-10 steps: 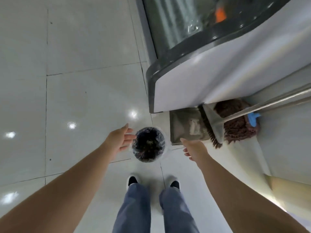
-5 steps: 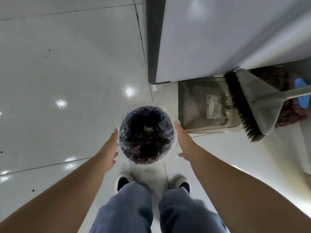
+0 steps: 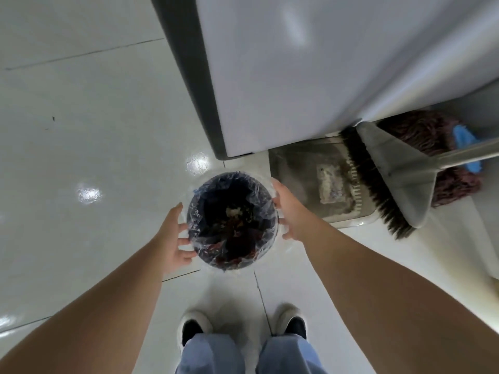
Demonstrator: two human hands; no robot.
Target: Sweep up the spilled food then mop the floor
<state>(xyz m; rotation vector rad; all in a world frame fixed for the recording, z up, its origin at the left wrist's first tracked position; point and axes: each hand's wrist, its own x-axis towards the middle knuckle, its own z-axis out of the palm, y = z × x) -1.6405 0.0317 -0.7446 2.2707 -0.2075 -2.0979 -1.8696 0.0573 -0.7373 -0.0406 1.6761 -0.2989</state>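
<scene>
A round dark trash bin (image 3: 213,255) with a clear plastic liner stands on the white tiled floor in front of my feet, with food scraps and rubbish inside. My left hand (image 3: 172,236) is at the bin's left side, its spread fingers touching the liner. My right hand (image 3: 289,209) lies against the right side of the rim, fingers loosely bent. To the right, a grey dustpan (image 3: 297,168) lies on the floor with a pale patch of residue in it. A grey broom (image 3: 391,168) rests its bristles on the dustpan. A brown string mop (image 3: 432,133) sits behind the broom.
A large white appliance with a dark grey edge (image 3: 270,76) stands just beyond the bin and over the dustpan. Glossy white tiles (image 3: 81,130) stretch to the left. My two shoes (image 3: 194,325) are right below the bin.
Both hands reached forward and came to the two sides of the bin. My view has closed in on it. The left hand's fingers are now spread against the liner.
</scene>
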